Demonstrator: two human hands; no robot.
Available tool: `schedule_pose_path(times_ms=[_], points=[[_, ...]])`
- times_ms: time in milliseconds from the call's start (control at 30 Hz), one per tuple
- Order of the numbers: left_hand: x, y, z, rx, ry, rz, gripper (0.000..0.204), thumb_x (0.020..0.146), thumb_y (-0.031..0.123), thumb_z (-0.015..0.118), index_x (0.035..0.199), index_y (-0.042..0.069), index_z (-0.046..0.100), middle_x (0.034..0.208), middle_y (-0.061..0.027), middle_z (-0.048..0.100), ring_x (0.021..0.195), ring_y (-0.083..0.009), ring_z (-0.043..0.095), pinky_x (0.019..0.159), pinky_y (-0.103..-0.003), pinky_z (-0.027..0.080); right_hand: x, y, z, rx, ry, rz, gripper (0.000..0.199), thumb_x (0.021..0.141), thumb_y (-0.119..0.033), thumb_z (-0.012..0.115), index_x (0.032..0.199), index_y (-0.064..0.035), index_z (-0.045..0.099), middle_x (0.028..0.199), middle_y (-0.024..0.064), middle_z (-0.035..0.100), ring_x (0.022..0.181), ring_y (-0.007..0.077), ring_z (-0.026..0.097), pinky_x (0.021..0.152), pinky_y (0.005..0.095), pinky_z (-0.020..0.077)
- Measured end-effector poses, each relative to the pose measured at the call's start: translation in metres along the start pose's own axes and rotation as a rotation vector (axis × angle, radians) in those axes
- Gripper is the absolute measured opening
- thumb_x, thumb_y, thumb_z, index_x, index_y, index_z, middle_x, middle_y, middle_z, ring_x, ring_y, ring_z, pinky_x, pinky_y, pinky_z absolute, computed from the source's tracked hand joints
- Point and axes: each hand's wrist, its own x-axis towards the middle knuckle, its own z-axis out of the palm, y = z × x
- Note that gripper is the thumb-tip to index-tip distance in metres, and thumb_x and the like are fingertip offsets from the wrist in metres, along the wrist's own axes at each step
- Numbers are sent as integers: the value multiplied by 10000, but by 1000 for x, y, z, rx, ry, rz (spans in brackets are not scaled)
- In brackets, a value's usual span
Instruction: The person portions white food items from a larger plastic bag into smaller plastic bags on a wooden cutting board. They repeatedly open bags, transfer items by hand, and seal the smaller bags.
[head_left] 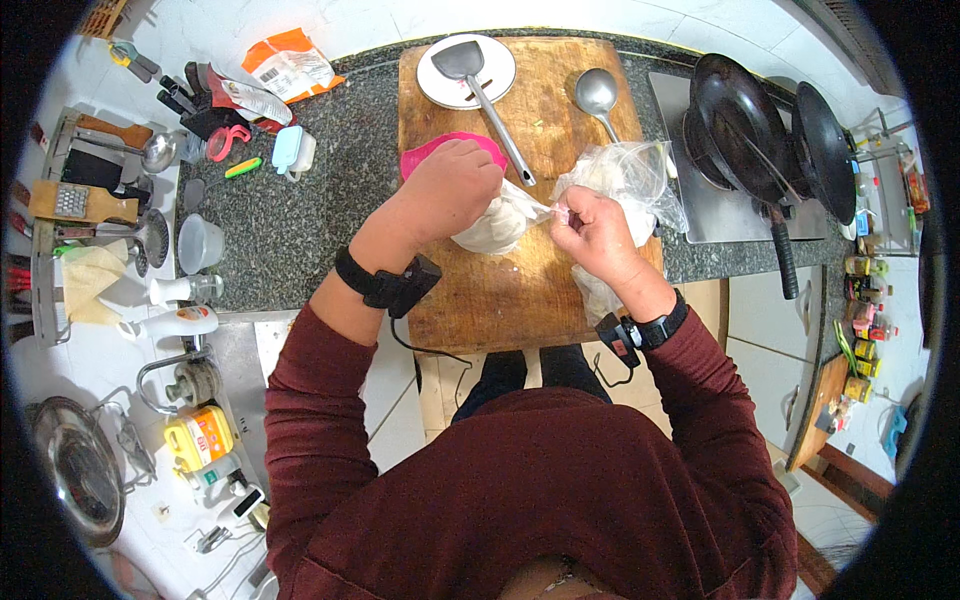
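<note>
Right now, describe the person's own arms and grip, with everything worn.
Maroon sleeves end short of both wrists. The left wrist has a black strap, a boxy black device and a thin dark cable; the right wrist has a black band, a dark module with a reddish marking and another dark cable. Neither the left grip nor the right grip wears a glove.

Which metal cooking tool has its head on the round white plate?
The flat grey metal spatula; the round-bowled silver metal ladle lies off the plate, on the brown wooden board.

No lettering or numbers can be read.
</note>
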Motion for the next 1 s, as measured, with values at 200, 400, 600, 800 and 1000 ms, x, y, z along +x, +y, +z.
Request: schedule_pose_path(times_ms=[200,400,600,800,1000], points=[[-2,-1,1,131,-49,39,79,688,63,545,760,30,544,790,-102,554,830,-271,545,758,-372,430,13,-4,-2,-55,-29,-53,163,729,-168,609,770,-26,539,706,139,531,683,311,554,593,381,445],[-2,-2,8,96,21,67,92,676,88,544,726,42,482,766,-110,512,782,-288,518,727,-385,425,31,-11,14,-242,-67,-150,157,746,-180,595,792,-37,549,763,129,546,777,329,555,661,414,458],[-11,-1,3,141,-32,91,75,697,87,515,743,45,472,782,-103,503,797,-278,513,739,-374,423,32,-10,14,-195,-80,-243,89,744,-97,579,757,-26,526,748,133,538,759,327,539,644,401,440],[-15,-5,-5,234,-106,101,71,698,90,512,745,50,477,791,-94,503,811,-256,516,764,-356,415,32,-12,14,-196,-105,-217,91,739,-104,577,769,-32,531,750,136,535,761,335,539,653,410,444],[-29,-17,-17,329,-154,59,111,679,94,562,774,57,519,797,-74,545,825,-238,532,764,-340,417,32,-10,7,-230,-101,-164,100,734,-116,579,777,-35,540,755,136,539,762,336,550,651,414,452]])
